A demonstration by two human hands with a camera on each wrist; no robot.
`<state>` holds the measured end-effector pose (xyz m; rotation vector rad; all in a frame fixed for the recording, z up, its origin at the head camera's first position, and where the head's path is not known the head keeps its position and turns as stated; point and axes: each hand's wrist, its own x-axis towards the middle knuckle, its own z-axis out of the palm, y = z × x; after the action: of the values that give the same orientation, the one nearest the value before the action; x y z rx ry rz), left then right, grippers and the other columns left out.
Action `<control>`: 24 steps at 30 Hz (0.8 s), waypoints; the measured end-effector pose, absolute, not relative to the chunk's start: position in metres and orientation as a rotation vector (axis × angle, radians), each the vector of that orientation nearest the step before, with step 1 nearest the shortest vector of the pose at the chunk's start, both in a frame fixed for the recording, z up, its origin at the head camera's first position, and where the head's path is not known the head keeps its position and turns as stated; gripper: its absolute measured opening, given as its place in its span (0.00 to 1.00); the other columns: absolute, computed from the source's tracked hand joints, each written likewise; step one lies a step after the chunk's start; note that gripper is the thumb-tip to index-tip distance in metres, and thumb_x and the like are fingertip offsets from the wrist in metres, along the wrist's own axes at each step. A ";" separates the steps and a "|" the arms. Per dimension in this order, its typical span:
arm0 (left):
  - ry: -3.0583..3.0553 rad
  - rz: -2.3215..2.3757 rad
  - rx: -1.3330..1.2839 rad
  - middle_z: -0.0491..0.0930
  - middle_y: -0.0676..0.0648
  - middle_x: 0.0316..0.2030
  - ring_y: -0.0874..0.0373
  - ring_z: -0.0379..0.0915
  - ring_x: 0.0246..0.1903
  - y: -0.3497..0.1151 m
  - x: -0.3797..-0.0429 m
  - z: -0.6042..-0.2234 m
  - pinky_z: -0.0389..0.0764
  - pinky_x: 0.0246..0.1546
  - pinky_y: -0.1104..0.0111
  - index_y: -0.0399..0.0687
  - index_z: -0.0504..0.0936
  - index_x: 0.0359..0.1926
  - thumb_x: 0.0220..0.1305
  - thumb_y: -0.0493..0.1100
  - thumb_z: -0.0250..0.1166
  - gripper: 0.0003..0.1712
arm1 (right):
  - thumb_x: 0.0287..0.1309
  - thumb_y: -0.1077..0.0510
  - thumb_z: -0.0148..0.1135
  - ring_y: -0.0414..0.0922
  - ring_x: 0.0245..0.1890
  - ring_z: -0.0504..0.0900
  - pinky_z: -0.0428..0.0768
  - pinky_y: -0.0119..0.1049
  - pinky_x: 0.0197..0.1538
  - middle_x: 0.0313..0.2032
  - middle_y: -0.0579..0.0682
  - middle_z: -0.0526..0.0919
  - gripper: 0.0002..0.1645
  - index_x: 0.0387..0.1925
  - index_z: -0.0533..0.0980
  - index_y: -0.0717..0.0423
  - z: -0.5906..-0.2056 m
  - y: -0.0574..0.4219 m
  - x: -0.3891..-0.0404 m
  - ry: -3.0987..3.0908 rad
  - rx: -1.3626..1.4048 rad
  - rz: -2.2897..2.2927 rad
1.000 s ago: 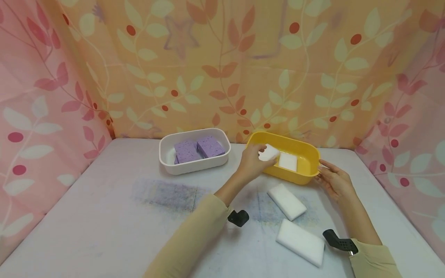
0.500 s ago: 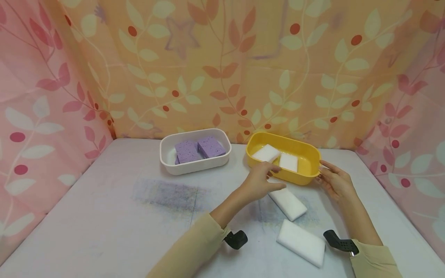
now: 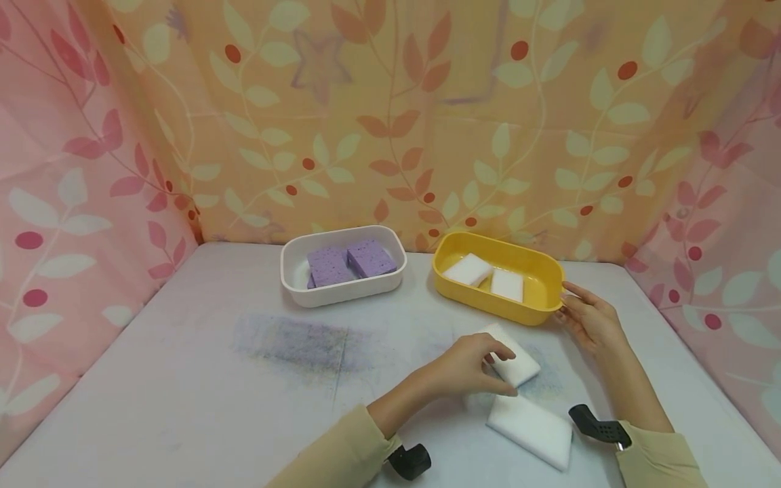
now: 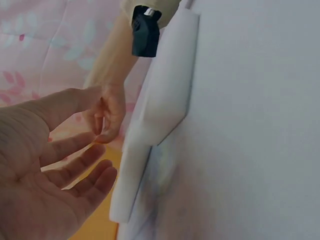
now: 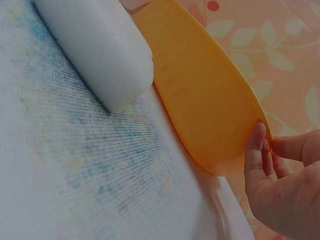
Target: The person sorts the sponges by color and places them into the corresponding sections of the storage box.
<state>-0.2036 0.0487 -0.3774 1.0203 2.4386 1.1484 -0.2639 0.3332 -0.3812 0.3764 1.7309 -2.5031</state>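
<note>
My left hand (image 3: 466, 366) hovers by two white sponges on the table, its thumb and fingers spread and nothing between them. The farther sponge (image 3: 517, 366) is partly covered by the fingers; the nearer sponge (image 3: 533, 432) lies just below the thumb. In the left wrist view the palm (image 4: 30, 170) shows bare, beside the sponges. My right hand (image 3: 592, 322) pinches the right end of a yellow tub (image 3: 482, 298) at its rim, thumb against fingers, as the right wrist view shows. Two white sponges (image 3: 468, 270) lie inside that tub.
A white tub (image 3: 344, 293) stands to the left of the yellow one, with purple sponges (image 3: 329, 266) in it. Bluish smudges (image 3: 299, 342) mark the white tablecloth. Patterned curtains (image 3: 390, 122) enclose the back and sides.
My left hand has let go of a white sponge in the yellow tub and drawn back toward the sponges on the table. The right hand stays at the tub's rim.
</note>
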 end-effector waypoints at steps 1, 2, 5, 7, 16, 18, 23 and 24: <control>2.436 1.122 1.042 0.85 0.50 0.53 0.66 0.79 0.45 0.049 -0.202 -0.379 0.75 0.45 0.83 0.44 0.86 0.61 0.60 0.46 0.81 0.29 | 0.73 0.64 0.63 0.40 0.31 0.85 0.88 0.28 0.39 0.35 0.44 0.86 0.12 0.44 0.83 0.41 -0.381 0.333 -0.264 1.724 0.363 -2.509; 2.430 1.098 1.064 0.85 0.51 0.53 0.67 0.79 0.45 0.050 -0.201 -0.379 0.75 0.46 0.83 0.45 0.86 0.61 0.60 0.46 0.81 0.29 | 0.73 0.65 0.62 0.40 0.32 0.85 0.88 0.29 0.39 0.35 0.44 0.86 0.13 0.43 0.83 0.41 -0.381 0.334 -0.264 1.714 0.352 -2.517; 2.413 1.034 1.121 0.86 0.53 0.52 0.69 0.78 0.45 0.054 -0.199 -0.381 0.75 0.47 0.84 0.45 0.86 0.61 0.59 0.47 0.81 0.30 | 0.73 0.65 0.63 0.40 0.33 0.85 0.88 0.29 0.40 0.36 0.44 0.87 0.13 0.41 0.84 0.40 -0.380 0.335 -0.263 1.705 0.346 -2.521; 2.388 1.013 1.144 0.86 0.53 0.52 0.71 0.77 0.44 0.056 -0.198 -0.382 0.75 0.47 0.84 0.44 0.86 0.61 0.59 0.47 0.82 0.30 | 0.73 0.65 0.63 0.41 0.34 0.86 0.88 0.29 0.41 0.36 0.43 0.87 0.13 0.41 0.84 0.40 -0.380 0.336 -0.263 1.706 0.348 -2.520; 2.382 0.914 1.230 0.82 0.57 0.44 0.75 0.70 0.39 0.053 -0.195 -0.388 0.71 0.41 0.87 0.45 0.86 0.62 0.54 0.46 0.84 0.34 | 0.74 0.66 0.61 0.40 0.31 0.85 0.88 0.29 0.39 0.34 0.44 0.86 0.15 0.40 0.85 0.40 -0.379 0.333 -0.264 1.719 0.311 -2.523; 2.372 0.903 1.239 0.80 0.58 0.42 0.74 0.67 0.37 0.053 -0.195 -0.389 0.70 0.39 0.86 0.44 0.86 0.62 0.53 0.46 0.85 0.35 | 0.74 0.65 0.62 0.40 0.31 0.85 0.88 0.28 0.39 0.34 0.44 0.86 0.14 0.40 0.85 0.40 -0.379 0.332 -0.264 1.724 0.325 -2.519; 2.339 0.897 1.238 0.81 0.56 0.48 0.76 0.66 0.40 0.053 -0.195 -0.394 0.71 0.43 0.87 0.45 0.85 0.63 0.52 0.45 0.86 0.36 | 0.73 0.64 0.63 0.40 0.33 0.86 0.88 0.29 0.40 0.34 0.43 0.87 0.13 0.41 0.84 0.41 -0.378 0.332 -0.264 1.724 0.332 -2.518; 2.337 0.892 1.235 0.82 0.55 0.50 0.76 0.67 0.41 0.053 -0.195 -0.395 0.71 0.44 0.87 0.45 0.85 0.63 0.52 0.45 0.86 0.36 | 0.73 0.65 0.63 0.40 0.33 0.86 0.88 0.29 0.40 0.34 0.42 0.87 0.13 0.41 0.83 0.41 -0.378 0.332 -0.264 1.724 0.325 -2.521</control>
<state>-0.1950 0.0527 -0.3947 1.2354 2.3373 0.8920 -0.2638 0.3321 -0.3784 0.3248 1.7237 -2.5206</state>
